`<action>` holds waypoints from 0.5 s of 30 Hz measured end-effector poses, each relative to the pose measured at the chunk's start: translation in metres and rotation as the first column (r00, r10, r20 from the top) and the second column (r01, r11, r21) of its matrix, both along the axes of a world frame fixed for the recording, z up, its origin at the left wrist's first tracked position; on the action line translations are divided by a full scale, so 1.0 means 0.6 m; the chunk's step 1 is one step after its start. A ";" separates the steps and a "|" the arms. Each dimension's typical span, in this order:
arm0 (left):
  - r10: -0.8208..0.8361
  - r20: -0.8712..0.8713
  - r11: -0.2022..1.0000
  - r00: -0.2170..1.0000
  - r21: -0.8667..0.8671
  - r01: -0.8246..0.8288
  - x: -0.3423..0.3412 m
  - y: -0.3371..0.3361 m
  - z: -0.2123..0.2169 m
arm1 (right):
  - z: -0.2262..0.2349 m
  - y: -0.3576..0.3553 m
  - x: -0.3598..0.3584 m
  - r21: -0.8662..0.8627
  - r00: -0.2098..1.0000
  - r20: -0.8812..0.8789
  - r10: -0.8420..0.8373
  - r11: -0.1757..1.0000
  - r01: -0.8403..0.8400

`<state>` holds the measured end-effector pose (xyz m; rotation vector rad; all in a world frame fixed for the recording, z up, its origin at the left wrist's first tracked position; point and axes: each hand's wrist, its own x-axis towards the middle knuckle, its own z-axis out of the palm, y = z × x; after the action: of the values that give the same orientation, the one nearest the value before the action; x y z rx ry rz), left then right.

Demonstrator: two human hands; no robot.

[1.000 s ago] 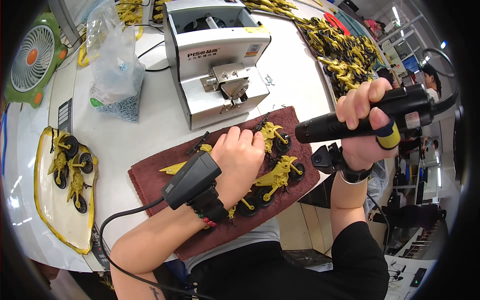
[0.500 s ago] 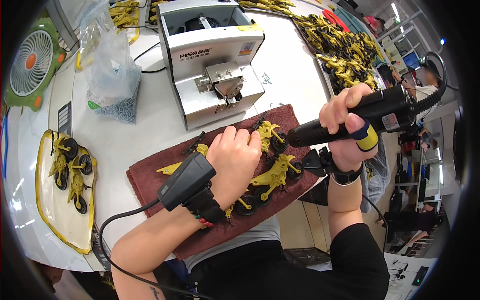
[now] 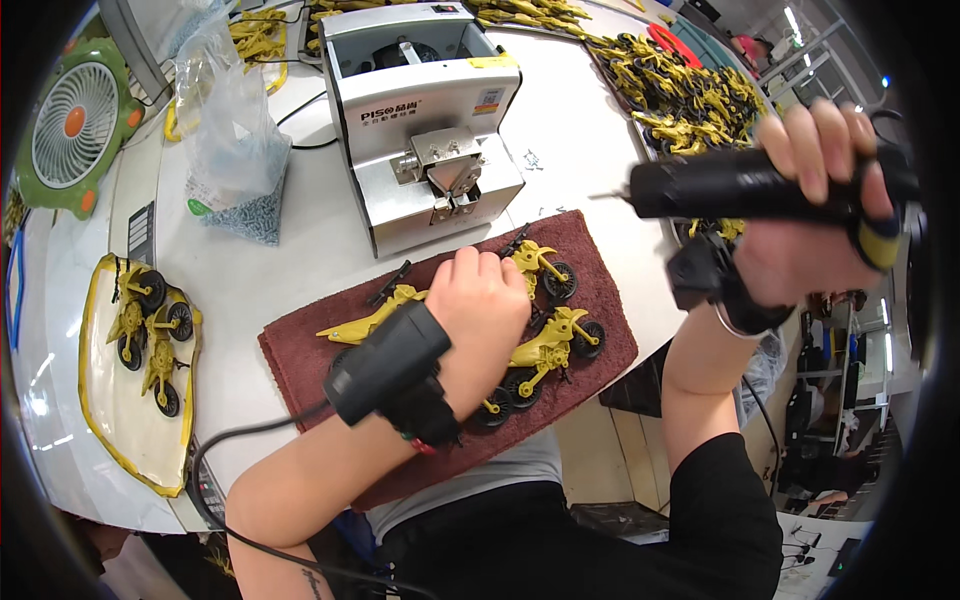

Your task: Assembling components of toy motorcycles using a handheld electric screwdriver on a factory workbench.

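My right hand [image 3: 815, 220] is wrapped round a black electric screwdriver [image 3: 735, 187], raised to the right of the towel with its thin bit pointing left. My left hand [image 3: 482, 315] rests with curled fingers over a yellow toy motorcycle [image 3: 375, 322] on a dark red towel [image 3: 300, 352]; its fingertips are hidden. Beside that hand lie another yellow toy motorcycle [image 3: 548, 345] with black wheels and, farther back, a yellow toy motorcycle front [image 3: 535, 262] with a wheel. Black devices are strapped to both wrists.
Behind the towel stands a silver screw feeder [image 3: 425, 130], with loose screws [image 3: 533, 160] to its right. At left are a clear bag of screws [image 3: 245, 215], a green fan [image 3: 75, 122] and a yellow-rimmed tray [image 3: 110, 430] with toy motorcycles. More toy motorcycles [image 3: 670, 85] are heaped at far right.
My right hand has lifted the screwdriver up and to the right, away from the toy motorcycles; its bit now shows. My left hand has stayed nearly in place.
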<state>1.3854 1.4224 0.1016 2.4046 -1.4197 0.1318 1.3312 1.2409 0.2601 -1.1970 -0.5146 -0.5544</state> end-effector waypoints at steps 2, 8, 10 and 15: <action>-0.029 0.122 0.996 0.992 0.082 0.019 -0.018 -0.011 0.023 | -0.011 0.015 0.039 -0.072 0.998 0.039 0.050 0.996 -0.047; -0.007 -0.168 0.996 0.986 -0.084 -0.008 -0.100 -0.059 -0.007 | -0.065 0.096 0.149 0.035 0.987 0.087 -0.137 0.990 0.134; 0.014 -0.168 1.000 0.986 -0.011 -0.016 -0.103 -0.052 -0.018 | -0.076 0.104 0.162 0.073 0.999 0.011 -0.046 0.996 0.045; 0.020 -0.135 0.982 0.991 0.191 0.006 -0.103 -0.055 -0.020 | -0.085 0.120 0.159 0.075 0.992 -0.081 -0.095 0.992 0.101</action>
<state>1.3239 1.3891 0.0898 2.5159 -1.4188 -0.1724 1.4268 1.3128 0.2089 -1.1677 -0.3662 -0.6045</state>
